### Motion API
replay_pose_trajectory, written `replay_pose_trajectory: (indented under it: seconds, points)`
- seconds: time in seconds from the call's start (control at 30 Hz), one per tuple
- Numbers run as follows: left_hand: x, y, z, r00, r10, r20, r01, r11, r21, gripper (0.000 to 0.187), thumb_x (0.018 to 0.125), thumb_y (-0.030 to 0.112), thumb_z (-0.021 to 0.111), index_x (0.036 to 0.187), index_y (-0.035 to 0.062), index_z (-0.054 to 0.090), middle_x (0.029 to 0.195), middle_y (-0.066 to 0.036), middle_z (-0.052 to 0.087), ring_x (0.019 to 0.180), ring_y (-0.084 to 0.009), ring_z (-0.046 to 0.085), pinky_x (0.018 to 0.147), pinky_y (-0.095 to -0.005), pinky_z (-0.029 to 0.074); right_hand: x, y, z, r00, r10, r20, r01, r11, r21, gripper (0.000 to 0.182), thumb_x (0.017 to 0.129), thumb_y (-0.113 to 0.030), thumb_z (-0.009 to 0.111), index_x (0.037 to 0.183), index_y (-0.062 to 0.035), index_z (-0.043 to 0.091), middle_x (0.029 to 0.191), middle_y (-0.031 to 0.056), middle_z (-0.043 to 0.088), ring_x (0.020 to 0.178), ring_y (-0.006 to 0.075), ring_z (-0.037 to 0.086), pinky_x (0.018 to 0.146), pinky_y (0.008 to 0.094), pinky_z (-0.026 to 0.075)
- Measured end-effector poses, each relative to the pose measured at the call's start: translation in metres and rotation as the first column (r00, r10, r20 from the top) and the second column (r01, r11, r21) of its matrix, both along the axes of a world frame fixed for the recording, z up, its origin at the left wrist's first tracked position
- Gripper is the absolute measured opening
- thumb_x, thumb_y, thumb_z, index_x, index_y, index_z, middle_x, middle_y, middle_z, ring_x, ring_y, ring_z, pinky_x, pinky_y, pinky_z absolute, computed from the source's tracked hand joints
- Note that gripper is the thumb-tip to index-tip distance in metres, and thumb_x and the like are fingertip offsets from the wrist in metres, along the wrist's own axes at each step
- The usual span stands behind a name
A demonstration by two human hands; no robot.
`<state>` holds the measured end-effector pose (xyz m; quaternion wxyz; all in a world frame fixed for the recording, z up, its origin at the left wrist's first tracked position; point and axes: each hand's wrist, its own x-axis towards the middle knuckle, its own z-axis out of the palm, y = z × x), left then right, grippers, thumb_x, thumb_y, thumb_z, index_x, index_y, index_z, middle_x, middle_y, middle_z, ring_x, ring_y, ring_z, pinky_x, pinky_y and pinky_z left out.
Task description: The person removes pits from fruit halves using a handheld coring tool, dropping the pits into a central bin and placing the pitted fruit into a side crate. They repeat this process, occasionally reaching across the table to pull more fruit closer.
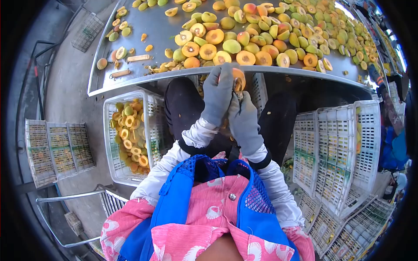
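Note:
My left hand (218, 93), in a grey glove, is closed around a halved orange-yellow fruit (238, 79) just below the front edge of the metal table (174, 75). Directly beside it, my right hand (244, 119), gloved too, has its fingers closed on a small dark tool at the lower side of the fruit; most of that tool is hidden by the fingers. Behind both hands, many halved and whole fruits (246, 58) are spread over the table. Two wooden-handled pieces, one of them a light stick (139, 58), lie at the table's left.
A white crate (150, 130) of halved fruit stands left of my legs. More white crates (326, 148) are stacked at the right, and others (58, 150) stand at the far left. A metal frame (65, 199) is at the lower left. Another person's sleeve (378, 79) shows at the right.

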<state>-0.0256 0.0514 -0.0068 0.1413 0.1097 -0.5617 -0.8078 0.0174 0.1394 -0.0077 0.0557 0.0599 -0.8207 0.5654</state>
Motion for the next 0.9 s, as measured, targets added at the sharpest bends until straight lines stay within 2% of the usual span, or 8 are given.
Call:
replay_pose_trajectory:
  seconds: [0.13,0.23,0.33,0.4,0.5,0.63,0.8,0.9]
  points:
    - [0.001,0.006,0.006,1.0,0.006,-0.028,-0.007,0.999,-0.043,0.028,0.1,0.027,0.054,0.101,0.0017,0.066,0.085,0.001,0.062,0.076,-0.0033,0.052,0.067,-0.0196,0.044,-0.002,0.006,-0.003,0.993,0.074,0.097,-0.067,0.995,-0.069,0.019,0.1,-0.016,0.049,0.099,0.0021,0.055,0.077,0.0152,0.06,0.068,0.0236,0.059,0.065,0.0357,0.047]
    - [0.0,0.006,0.004,1.0,-0.015,-0.023,0.013,0.996,-0.088,0.028,0.099,0.026,0.055,0.101,0.0011,0.067,0.084,0.002,0.062,0.075,-0.0031,0.051,0.068,-0.0195,0.044,-0.003,0.01,-0.012,0.993,0.113,0.034,-0.107,0.983,-0.147,0.024,0.099,-0.024,0.054,0.096,-0.0001,0.051,0.07,0.0244,0.058,0.068,0.0455,0.061,0.055,0.0447,0.045]
    - [0.001,0.004,0.003,0.998,-0.035,0.053,0.043,0.986,-0.159,0.028,0.098,0.026,0.056,0.102,0.0006,0.068,0.084,0.002,0.063,0.074,-0.0034,0.052,0.067,-0.0193,0.044,-0.003,0.009,-0.005,0.991,0.128,0.029,-0.12,0.975,-0.184,0.025,0.1,-0.025,0.051,0.097,-0.0007,0.05,0.066,0.0166,0.058,0.054,0.0343,0.059,0.05,0.0395,0.044]
    - [-0.001,0.004,0.008,0.997,-0.032,0.07,0.051,0.957,-0.286,0.031,0.1,0.026,0.051,0.105,-0.0001,0.068,0.091,-0.005,0.068,0.081,-0.0081,0.059,0.073,-0.022,0.048,-0.004,0.011,0.017,0.737,0.301,0.606,0.044,0.873,-0.486,0.03,0.102,-0.032,0.047,0.097,-0.0034,0.051,0.063,0.0053,0.054,0.045,0.0181,0.051,0.044,0.0322,0.042]
    - [-0.004,-0.001,0.01,0.983,-0.062,0.174,0.106,0.961,-0.256,0.032,0.099,0.027,0.052,0.103,0.0,0.07,0.088,-0.003,0.068,0.078,-0.0074,0.059,0.07,-0.022,0.048,-0.011,0.016,0.034,0.617,0.382,0.689,0.044,0.857,-0.514,0.035,0.102,-0.041,0.042,0.096,-0.0072,0.051,0.063,-0.0003,0.049,0.044,0.0091,0.044,0.04,0.0272,0.04]
    - [-0.009,-0.012,0.01,0.943,-0.079,0.322,0.147,0.97,-0.194,0.033,0.098,0.028,0.053,0.102,-0.0003,0.07,0.084,-0.001,0.068,0.073,-0.0072,0.059,0.067,-0.0228,0.048,-0.019,0.018,0.031,0.469,0.481,0.741,0.028,0.83,-0.557,0.038,0.101,-0.047,0.04,0.094,-0.0099,0.049,0.063,0.0001,0.048,0.043,0.0096,0.042,0.038,0.0279,0.04]
    - [-0.018,-0.023,-0.007,0.997,-0.062,0.042,0.07,0.581,-0.811,0.029,0.09,0.027,0.065,0.1,-0.0001,0.068,0.072,-0.008,0.065,0.065,-0.0113,0.06,0.064,-0.0301,0.05,-0.025,0.024,0.016,0.327,0.689,0.646,0.138,0.642,-0.754,0.04,0.1,-0.049,0.04,0.093,-0.0099,0.047,0.063,-0.0011,0.047,0.043,0.0087,0.042,0.038,0.0264,0.039]
    - [-0.015,-0.022,-0.006,0.995,-0.097,0.017,0.087,0.786,-0.612,0.029,0.093,0.027,0.062,0.101,-0.0002,0.068,0.073,-0.007,0.066,0.066,-0.0118,0.06,0.063,-0.0294,0.05,-0.028,0.026,0.014,0.301,0.728,0.616,0.165,0.597,-0.785,0.04,0.1,-0.049,0.039,0.092,-0.0105,0.047,0.061,-0.0025,0.043,0.043,0.0076,0.039,0.037,0.0256,0.037]
